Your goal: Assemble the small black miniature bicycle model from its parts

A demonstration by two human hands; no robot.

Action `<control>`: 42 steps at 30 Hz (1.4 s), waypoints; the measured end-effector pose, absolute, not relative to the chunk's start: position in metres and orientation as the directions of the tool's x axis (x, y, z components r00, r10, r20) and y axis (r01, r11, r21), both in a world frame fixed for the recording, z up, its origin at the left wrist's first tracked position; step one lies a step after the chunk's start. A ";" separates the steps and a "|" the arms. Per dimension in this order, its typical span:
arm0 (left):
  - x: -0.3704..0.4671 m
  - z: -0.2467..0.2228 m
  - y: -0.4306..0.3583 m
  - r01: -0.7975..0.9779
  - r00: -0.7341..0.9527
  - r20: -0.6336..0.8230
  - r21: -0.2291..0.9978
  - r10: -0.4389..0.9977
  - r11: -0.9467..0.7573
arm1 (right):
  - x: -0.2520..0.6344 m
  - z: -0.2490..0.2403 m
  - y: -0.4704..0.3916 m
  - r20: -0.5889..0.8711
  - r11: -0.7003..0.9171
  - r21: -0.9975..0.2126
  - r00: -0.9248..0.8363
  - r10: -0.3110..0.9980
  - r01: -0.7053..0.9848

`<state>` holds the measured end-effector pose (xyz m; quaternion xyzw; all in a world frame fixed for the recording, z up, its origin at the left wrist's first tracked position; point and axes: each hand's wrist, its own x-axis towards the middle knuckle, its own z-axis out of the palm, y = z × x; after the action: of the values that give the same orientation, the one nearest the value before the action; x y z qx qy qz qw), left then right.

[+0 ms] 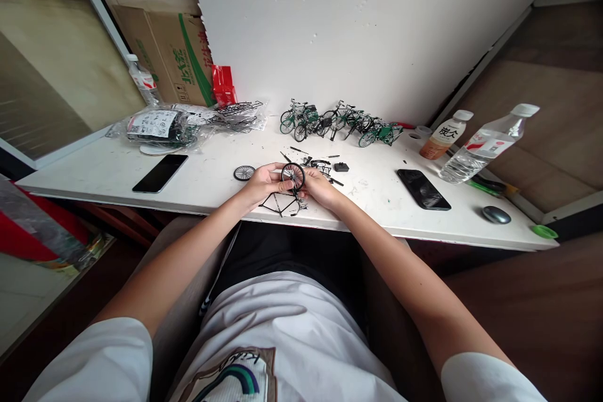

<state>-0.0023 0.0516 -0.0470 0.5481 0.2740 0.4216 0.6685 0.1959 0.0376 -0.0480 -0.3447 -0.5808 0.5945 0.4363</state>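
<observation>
Between my two hands, over the table's front edge, is a black model bicycle frame [279, 202] with a small spoked wheel [293, 177] raised upright at its upper end. My left hand [267, 183] is closed on the wheel's left side, thumb laid across it. From the right, my right hand [318, 187] pinches at the wheel and frame; its fingertips are partly hidden behind the wheel. Left of my left hand a loose spoked wheel [244, 173] lies flat. Just beyond my right hand lie black bicycle parts [321, 166] and a small black block [342, 167].
Several assembled model bicycles [339, 118] stand at the back of the white table [211, 185]. Bagged parts [157, 125] lie back left, before a cardboard box [172, 53]. Phones [161, 173] [423, 189] flank the work. Bottles [487, 144] and a mouse [495, 215] are at right.
</observation>
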 end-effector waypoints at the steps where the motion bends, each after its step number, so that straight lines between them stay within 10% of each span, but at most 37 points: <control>1: -0.002 -0.047 0.052 -0.271 0.486 0.099 0.962 0.868 0.042 | 0.196 -0.048 0.038 0.097 0.047 -0.989 -0.375 0.922 -0.141; 32: -0.003 -0.044 0.051 -0.274 0.471 0.098 0.961 0.877 0.039 | 0.195 -0.048 0.038 0.088 0.031 -0.987 -0.374 0.923 -0.157; 42: -0.005 -0.044 0.054 -0.300 0.386 0.105 0.954 0.917 0.017 | 0.200 -0.044 0.044 0.215 0.181 -0.957 -0.134 0.967 -0.227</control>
<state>-0.0052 0.0538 -0.0437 0.5215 0.2958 0.4686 0.6488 0.2004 0.0444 -0.0438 -0.3498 -0.5292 0.5357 0.5573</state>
